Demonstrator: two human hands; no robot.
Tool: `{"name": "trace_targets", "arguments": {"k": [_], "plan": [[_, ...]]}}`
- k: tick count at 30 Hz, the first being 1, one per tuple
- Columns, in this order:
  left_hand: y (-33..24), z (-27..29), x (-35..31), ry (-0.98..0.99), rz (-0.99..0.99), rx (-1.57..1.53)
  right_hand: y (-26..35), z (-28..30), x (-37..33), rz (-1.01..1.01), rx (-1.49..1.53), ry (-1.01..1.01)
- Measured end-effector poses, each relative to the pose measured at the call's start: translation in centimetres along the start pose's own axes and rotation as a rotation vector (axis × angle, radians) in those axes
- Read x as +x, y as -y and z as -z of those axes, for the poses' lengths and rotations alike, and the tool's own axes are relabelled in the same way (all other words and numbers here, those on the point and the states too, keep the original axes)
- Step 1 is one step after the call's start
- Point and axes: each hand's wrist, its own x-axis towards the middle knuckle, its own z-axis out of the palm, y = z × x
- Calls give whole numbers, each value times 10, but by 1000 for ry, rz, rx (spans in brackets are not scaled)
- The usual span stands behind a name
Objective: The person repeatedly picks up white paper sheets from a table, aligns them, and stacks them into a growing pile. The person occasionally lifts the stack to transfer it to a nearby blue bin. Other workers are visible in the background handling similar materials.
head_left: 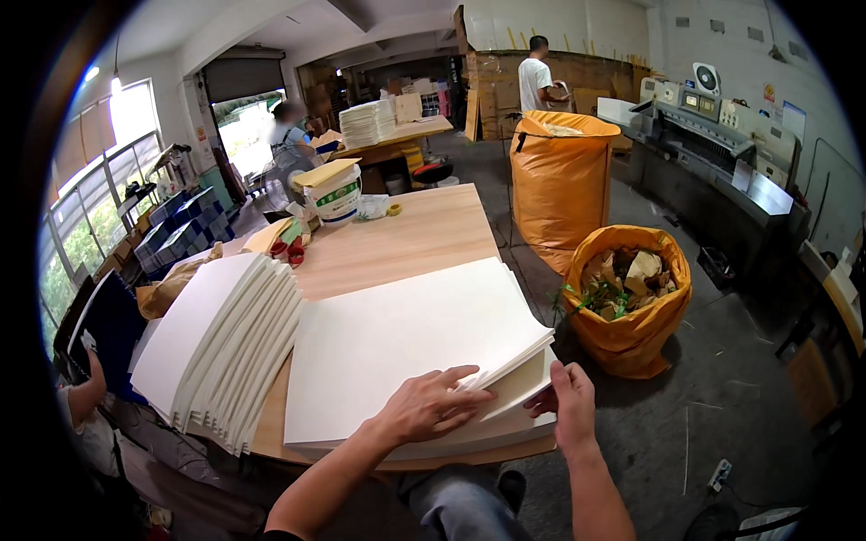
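A wide stack of large white paper sheets (406, 329) lies on the wooden table in front of me. Its upper sheets are lifted and curl up at the near right corner. My left hand (433, 406) is at the near edge with the lifted sheets' edge between its fingers; one finger lies on top and the others are below. Around the same corner, my right hand (570, 406) has its thumb up and fingers curled against the lower sheets' edge. To the left leans a fanned pile of thick white sheets (230, 343).
Beyond the stack, the wooden table (406, 234) holds a white bucket (334, 198), a yellow tape roll (394, 209) and red-handled scissors (289, 252). Two orange sacks (559, 189) stand on the right, the nearer full of scraps. A large machine (722, 135) is behind; other people work nearby.
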Motion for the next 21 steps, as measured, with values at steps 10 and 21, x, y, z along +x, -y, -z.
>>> {"name": "trace_targets", "arguments": {"k": [10,21], "plan": [[-6,7,6,-9,-6,4,0,14,10,-224,308,159],[-3,12,8,25,-43,-11,-4,21,11,-146,124,220]]}}
